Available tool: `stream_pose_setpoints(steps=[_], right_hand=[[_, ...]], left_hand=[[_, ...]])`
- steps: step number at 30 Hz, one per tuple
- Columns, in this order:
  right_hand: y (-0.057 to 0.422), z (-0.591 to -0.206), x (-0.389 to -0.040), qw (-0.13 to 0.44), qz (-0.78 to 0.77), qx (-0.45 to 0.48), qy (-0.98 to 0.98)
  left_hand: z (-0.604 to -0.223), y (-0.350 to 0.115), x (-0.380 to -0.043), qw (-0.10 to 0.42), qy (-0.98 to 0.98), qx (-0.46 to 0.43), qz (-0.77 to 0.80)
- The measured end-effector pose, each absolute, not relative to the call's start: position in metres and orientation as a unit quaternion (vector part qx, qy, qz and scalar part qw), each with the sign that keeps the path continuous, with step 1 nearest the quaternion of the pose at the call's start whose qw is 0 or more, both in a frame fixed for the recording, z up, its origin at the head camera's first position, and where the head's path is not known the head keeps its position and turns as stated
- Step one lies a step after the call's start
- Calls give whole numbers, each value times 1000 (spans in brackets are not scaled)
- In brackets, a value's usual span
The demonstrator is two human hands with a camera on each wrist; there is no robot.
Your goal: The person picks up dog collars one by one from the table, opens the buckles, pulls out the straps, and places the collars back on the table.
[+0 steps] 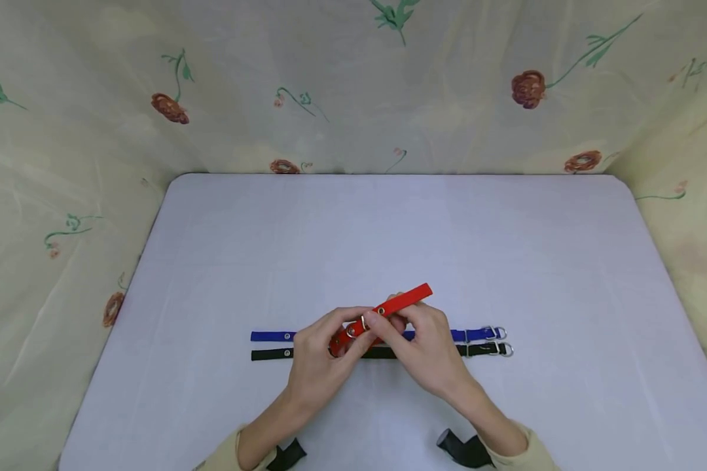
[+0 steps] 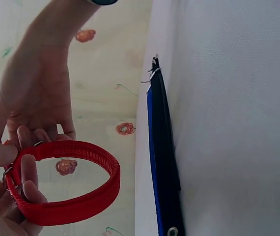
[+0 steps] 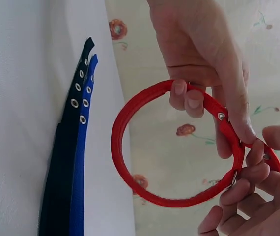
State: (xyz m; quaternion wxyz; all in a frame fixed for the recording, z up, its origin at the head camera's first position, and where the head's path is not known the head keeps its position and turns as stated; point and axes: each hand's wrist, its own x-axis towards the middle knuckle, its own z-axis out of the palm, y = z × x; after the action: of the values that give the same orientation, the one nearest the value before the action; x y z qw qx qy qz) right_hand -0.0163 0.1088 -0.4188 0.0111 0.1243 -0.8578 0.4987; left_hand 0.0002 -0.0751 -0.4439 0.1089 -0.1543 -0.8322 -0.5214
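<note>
A red collar (image 1: 402, 301) with metal eyelets and a buckle is held up between both hands, curled into a loop. My left hand (image 1: 321, 350) grips the loop near the buckle and D-ring (image 2: 6, 178), fingers passing inside the ring. With thumb and fingers my right hand (image 1: 433, 347) pinches the strap beside the buckle, while the free strap end points up to the right. In the right wrist view the round collar loop (image 3: 125, 123) shows fully, its strap end (image 3: 273, 160) passing among the right fingers.
Behind the hands a blue collar (image 1: 271, 336) and a black collar (image 1: 271, 354) lie straight and parallel on the white table (image 1: 389, 229), buckles to the right. Black straps (image 1: 464, 450) hang near the wrists. Flowered cloth (image 1: 330, 85) surrounds the table.
</note>
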Motion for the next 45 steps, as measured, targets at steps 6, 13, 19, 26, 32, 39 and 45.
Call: stream_pose_setpoints(steps=[6, 13, 19, 26, 32, 39, 45], right_hand=[[109, -418, -16, -1, 512, 123, -850], [109, -419, -16, 0, 519, 125, -846], [109, -420, -17, 4, 520, 123, -845], [109, -421, -16, 2, 525, 120, -842], [110, -422, -16, 16, 535, 116, -837], [109, -423, -15, 17, 552, 111, -827], [108, -425, -14, 35, 567, 113, -815]], left_hand=[[-445, -73, 1, 118, -824, -159, -531], [-447, -71, 1, 117, -819, -150, -541], [-446, -70, 1, 111, -818, -147, -544], [-448, -69, 1, 105, -813, -143, -555], [-448, -68, 1, 99, -807, -140, -565], [-446, -68, 2, 94, -806, -134, -569], [-446, -68, 1, 93, -800, -138, -577]])
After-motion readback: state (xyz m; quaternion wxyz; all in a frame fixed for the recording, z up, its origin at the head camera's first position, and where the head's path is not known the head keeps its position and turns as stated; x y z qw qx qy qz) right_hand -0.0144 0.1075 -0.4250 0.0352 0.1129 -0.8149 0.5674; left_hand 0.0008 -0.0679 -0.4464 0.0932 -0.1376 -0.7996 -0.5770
